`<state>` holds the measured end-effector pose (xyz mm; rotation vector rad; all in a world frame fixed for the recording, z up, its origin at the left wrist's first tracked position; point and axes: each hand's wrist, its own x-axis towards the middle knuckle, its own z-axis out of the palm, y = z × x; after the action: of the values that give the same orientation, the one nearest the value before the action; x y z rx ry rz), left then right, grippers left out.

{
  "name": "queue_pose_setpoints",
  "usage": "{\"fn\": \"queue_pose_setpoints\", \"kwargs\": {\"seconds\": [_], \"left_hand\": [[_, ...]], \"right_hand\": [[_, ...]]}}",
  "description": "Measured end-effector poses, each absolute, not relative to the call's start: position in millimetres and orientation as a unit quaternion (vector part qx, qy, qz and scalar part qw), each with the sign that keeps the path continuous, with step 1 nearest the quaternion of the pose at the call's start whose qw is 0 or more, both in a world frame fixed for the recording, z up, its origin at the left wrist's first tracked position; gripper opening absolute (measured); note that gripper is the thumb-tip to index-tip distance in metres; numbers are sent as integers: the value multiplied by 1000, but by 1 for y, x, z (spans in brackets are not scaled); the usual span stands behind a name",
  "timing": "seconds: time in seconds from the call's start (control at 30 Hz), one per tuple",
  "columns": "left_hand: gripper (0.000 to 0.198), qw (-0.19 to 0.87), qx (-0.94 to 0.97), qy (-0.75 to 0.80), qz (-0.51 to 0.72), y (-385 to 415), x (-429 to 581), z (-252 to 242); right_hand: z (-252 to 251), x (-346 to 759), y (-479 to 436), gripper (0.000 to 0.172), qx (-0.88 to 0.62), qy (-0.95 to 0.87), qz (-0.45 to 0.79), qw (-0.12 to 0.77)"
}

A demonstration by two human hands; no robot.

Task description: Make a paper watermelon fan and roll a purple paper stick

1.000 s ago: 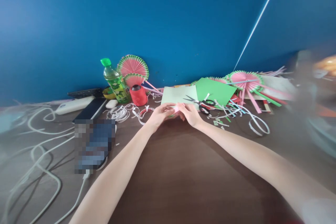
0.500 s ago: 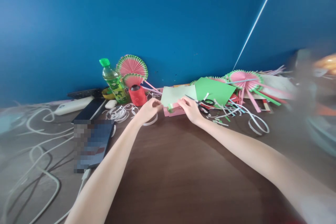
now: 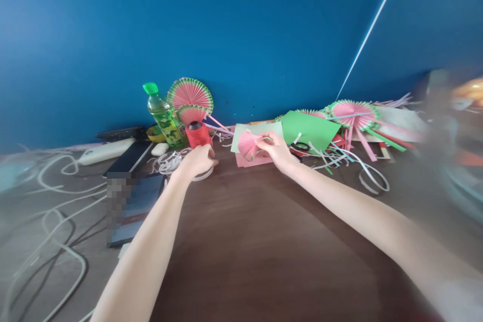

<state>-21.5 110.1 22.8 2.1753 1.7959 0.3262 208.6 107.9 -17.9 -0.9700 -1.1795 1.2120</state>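
Note:
A small pink pleated paper fan (image 3: 247, 145) is pinched at its gathered side between the thumb and fingers of my right hand (image 3: 277, 153). Its folds spread out to the left, above a pale green sheet (image 3: 239, 132) and a pink sheet (image 3: 260, 160). My left hand (image 3: 198, 162) is apart from the fan, just in front of a red roll with a dark top (image 3: 198, 135). Its fingers are curled together, and what they hold, if anything, is hidden. White paper strips (image 3: 169, 161) lie beside that hand.
A green-capped bottle (image 3: 166, 121) and finished pink-green fans (image 3: 190, 95) stand against the blue wall. Right of my right hand are a green sheet (image 3: 307, 130), scissors (image 3: 300, 147) and paper scraps. Phones and white cables (image 3: 64, 246) cover the left side.
My left hand has moved left, away from the papers, to the red roll. The pleated paper in my right hand now shows fanned out, where it looked like a narrow strip.

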Motion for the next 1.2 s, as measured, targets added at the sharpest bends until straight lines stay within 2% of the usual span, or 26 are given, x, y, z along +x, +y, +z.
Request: {"fn": "queue_pose_setpoints", "kwargs": {"seconds": [0.07,0.13,0.23,0.3,0.33,0.47,0.53,0.6,0.7,0.77,0.87,0.97,1.1,1.2], "left_hand": [[30,163,771,579,208,107,-12,25],[46,206,791,510,268,102,0,26],[77,252,820,455,239,94,16,24],[88,242,827,457,222,90,22,22],[86,236,828,461,216,89,22,22],[49,238,805,504,202,91,13,24],[51,211,792,544,181,94,6,24],[63,189,785,573,139,99,0,21],[65,184,796,572,73,104,-3,12],[58,167,811,557,62,107,-3,7],[50,105,817,556,114,106,-2,2],[48,28,802,576,154,103,-2,0],[49,-30,791,592,148,102,-1,-3],[43,-72,803,571,156,102,7,-6]], "right_hand": [[-17,202,101,33,-398,-547,516,526],[-15,195,94,30,-387,-594,510,487],[-13,188,84,26,-367,-624,510,465],[-11,186,81,25,-363,-632,504,463],[-10,186,81,25,-360,-636,505,459],[-5,200,91,23,-383,-673,457,436],[-6,211,102,18,-450,-699,341,439],[-10,223,112,13,-505,-725,236,405],[-19,237,124,22,-539,-771,127,314],[-24,242,128,24,-533,-797,96,266],[-27,247,131,20,-519,-816,76,242],[-29,251,134,17,-551,-798,37,241],[-31,258,138,17,-603,-752,-25,265],[-32,263,141,18,-625,-725,-27,289]]}}
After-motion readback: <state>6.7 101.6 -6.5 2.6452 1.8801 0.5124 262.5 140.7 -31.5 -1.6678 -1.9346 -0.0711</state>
